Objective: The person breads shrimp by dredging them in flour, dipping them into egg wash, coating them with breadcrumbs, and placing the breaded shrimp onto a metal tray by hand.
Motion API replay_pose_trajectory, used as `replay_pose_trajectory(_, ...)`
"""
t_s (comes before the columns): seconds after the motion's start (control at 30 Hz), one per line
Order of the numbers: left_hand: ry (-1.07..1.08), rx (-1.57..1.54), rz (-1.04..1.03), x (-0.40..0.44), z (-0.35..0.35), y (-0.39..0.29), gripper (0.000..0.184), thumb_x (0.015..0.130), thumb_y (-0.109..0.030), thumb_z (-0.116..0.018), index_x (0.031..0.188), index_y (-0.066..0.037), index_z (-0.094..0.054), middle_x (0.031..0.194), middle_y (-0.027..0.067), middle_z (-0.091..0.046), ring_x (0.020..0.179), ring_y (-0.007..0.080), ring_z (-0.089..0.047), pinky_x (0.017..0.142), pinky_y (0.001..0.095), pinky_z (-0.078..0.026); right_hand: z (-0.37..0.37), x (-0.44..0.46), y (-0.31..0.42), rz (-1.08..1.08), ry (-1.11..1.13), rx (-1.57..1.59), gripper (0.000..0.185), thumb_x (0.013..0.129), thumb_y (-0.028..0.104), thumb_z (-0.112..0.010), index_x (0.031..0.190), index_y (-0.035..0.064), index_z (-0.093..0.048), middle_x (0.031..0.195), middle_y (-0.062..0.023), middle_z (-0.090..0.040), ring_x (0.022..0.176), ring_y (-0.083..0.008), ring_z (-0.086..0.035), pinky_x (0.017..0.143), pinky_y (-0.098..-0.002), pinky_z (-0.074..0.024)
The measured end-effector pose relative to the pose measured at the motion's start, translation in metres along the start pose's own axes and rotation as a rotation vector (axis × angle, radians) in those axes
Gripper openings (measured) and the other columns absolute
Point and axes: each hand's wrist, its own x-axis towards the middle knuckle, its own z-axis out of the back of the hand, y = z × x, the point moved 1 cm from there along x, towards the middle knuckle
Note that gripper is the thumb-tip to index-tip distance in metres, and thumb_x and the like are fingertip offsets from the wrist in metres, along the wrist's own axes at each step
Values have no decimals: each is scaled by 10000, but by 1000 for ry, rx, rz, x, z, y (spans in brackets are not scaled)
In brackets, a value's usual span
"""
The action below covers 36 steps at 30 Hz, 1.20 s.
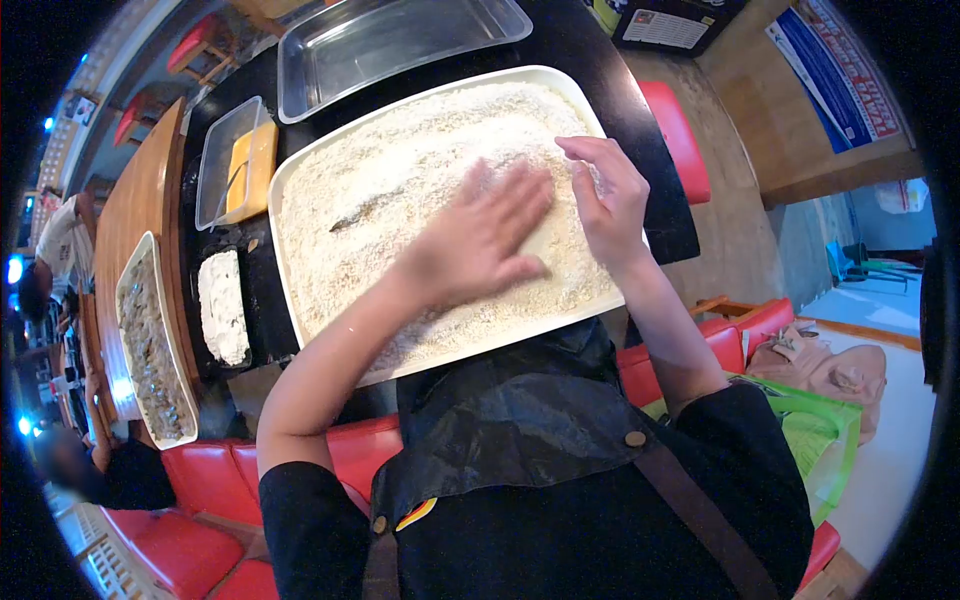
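A large white tray (283, 215) holds a thick layer of pale, coarse crumbs that look like breadcrumbs (400, 150). My left hand (490, 230) lies palm down on the crumbs near the middle, fingers spread and smeared by motion. At the tray's right side, my right hand (612, 200) hovers over or touches the crumbs; I cannot tell which. Its fingers are bent, with the thumb apart from them and nothing visible in its grasp. A thin dark piece (347, 222) pokes out of the crumbs left of my left hand.
Beyond the tray stands a large clear plastic container (400, 55). To the left are a smaller clear container (215, 165) with something yellow, a dark tray of white powder (222, 305), and a long white tray (190, 400) of greyish pieces. Red seats (200, 545) and people are nearby.
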Motion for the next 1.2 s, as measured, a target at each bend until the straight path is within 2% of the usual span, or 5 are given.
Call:
replay_pose_trajectory(0.2,-24,-7,-10,-1,-13,-9,867,960,-671,-242,1498,7,-298,1554,176,-317,1480,275,-224,1210,489,-106,-1,-1,2,34,30,-43,259,837,-31,-572,1059,33,-688,1010,-143,-687,968,-297,-656,870,-373,-522)
replay_pose_trajectory(0.33,-324,-240,250,-21,29,21,625,974,-474,-492,1440,-61,-436,1473,182,-438,1403,279,-376,1174,461,-236,-2,1,20,156,127,-111,267,799,-35,-635,1044,49,-695,1021,-122,-685,986,-293,-645,873,-374,-523)
replay_pose_trajectory(0.43,-347,-525,577,-62,60,29,375,880,-246,-691,1206,-65,-649,1183,174,-652,1126,258,-615,982,398,-457,-13,-4,36,223,360,12,245,783,-8,-684,1023,37,-692,1012,-108,-677,992,-287,-624,878,-374,-518)
replay_pose_trajectory(0.6,-331,-671,879,-107,42,-10,153,801,-133,-760,903,-24,-729,795,125,-693,722,222,-684,672,310,-536,-47,-10,58,452,715,169,228,766,46,-714,989,19,-677,976,-92,-659,957,-273,-605,844,-368,-521)
replay_pose_trajectory(1.2,-386,-221,538,-109,24,-25,121,703,-135,-772,778,-87,-691,714,61,-654,634,249,-641,591,364,-527,-73,-11,60,350,924,167,177,744,44,-705,912,22,-652,948,-81,-619,960,-275,-575,843,-378,-492)
